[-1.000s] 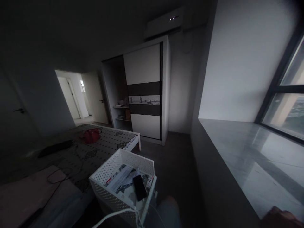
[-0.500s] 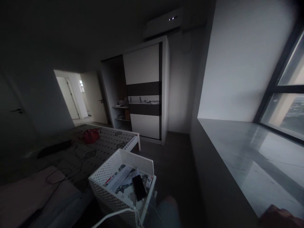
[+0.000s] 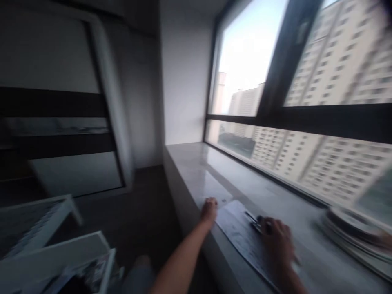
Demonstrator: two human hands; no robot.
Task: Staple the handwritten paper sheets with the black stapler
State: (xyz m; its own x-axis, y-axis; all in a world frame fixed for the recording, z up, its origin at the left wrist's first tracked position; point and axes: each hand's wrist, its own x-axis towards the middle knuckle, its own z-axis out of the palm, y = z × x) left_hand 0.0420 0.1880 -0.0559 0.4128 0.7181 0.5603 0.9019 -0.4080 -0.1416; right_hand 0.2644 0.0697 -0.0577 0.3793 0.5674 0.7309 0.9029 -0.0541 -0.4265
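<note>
My left hand (image 3: 209, 209) rests on the grey window ledge (image 3: 190, 163), its fingers bent down at the far corner of a sheet of paper (image 3: 241, 234). Over the same sheet my right hand (image 3: 277, 239) is closed around a dark pen (image 3: 255, 222), whose tip points left onto the paper. Motion blur smears the whole view.
A stack of flat things (image 3: 352, 230), perhaps magazines, lies on the ledge at the right. A large window (image 3: 306, 102) looks out on tall buildings. A white perforated basket (image 3: 61, 257) stands at the lower left, a wardrobe (image 3: 61, 122) behind it.
The view has swung right from the room to the window ledge. Both hands have come into sight on the paper; before, only a bit of the right hand showed at the corner.
</note>
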